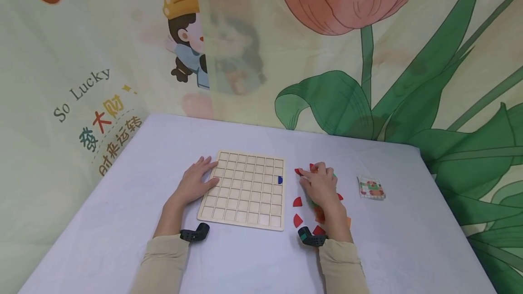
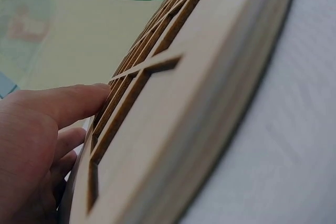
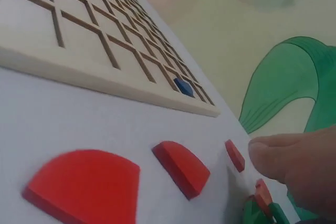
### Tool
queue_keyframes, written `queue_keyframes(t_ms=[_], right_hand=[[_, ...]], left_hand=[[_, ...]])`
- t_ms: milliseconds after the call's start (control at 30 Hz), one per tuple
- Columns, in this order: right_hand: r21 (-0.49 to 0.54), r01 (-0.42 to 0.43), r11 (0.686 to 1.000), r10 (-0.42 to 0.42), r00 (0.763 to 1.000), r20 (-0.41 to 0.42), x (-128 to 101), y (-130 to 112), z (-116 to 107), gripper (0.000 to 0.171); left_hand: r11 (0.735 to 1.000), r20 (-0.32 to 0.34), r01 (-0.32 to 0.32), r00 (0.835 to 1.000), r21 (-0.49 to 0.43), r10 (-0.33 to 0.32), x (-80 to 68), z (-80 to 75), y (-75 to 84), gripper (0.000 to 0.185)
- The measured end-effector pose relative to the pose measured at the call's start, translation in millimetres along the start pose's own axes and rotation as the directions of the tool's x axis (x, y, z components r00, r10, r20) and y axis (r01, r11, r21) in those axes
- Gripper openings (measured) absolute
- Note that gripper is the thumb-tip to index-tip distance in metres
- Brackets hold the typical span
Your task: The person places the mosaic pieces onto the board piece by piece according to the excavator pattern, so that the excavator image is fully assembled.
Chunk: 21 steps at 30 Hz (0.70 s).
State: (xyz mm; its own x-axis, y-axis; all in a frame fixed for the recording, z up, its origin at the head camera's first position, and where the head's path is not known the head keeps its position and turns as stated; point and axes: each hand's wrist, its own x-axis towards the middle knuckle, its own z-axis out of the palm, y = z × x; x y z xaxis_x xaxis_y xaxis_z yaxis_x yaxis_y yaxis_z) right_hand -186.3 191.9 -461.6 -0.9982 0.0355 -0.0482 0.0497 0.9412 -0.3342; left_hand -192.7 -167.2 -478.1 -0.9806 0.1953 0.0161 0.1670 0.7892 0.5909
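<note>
1. My left hand (image 1: 194, 182) is released, fingers spread at the near edge of the wooden grid board (image 1: 245, 192), which extends to its right.
2. My right hand (image 1: 321, 186) bends its fingertips against or just beside a red piece (image 1: 298, 171); I cannot tell whether they grasp it.
3. Further red pieces (image 1: 297, 220) lie on the wrist side of this grip; a blue piece (image 1: 280, 180) occupies a board cell to its left.
4. Well right of the grip, I see a small printed square (image 1: 371, 188).
</note>
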Motion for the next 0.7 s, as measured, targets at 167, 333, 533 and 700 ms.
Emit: queue_keyframes(t_ms=[167,333,533,700], right_hand=[[0.062,-0.036,0.997,0.038,0.999,-0.021,-0.8,24.8,-8.7,0.051],[0.104,-0.116,0.988,0.116,0.993,0.009,0.1,40.3,-14.1,0.045],[0.129,-0.156,0.979,0.156,0.988,0.009,2.6,42.3,-12.7,0.049],[0.135,-0.162,0.977,0.165,0.986,-0.011,3.0,39.6,-9.4,0.051]], left_hand=[[1.0,0.003,0.008,1.0,0.001,-0.008,-0.1,1.7,0.6,0.057],[1.0,0.002,0.006,1.0,0.009,-0.006,0.5,1.2,0.6,0.057],[1.0,-0.005,0.0,1.0,0.008,0.0,0.3,0.8,-0.4,0.057],[1.0,-0.006,-0.004,1.0,0.007,0.004,0.7,0.9,-1.0,0.056]])
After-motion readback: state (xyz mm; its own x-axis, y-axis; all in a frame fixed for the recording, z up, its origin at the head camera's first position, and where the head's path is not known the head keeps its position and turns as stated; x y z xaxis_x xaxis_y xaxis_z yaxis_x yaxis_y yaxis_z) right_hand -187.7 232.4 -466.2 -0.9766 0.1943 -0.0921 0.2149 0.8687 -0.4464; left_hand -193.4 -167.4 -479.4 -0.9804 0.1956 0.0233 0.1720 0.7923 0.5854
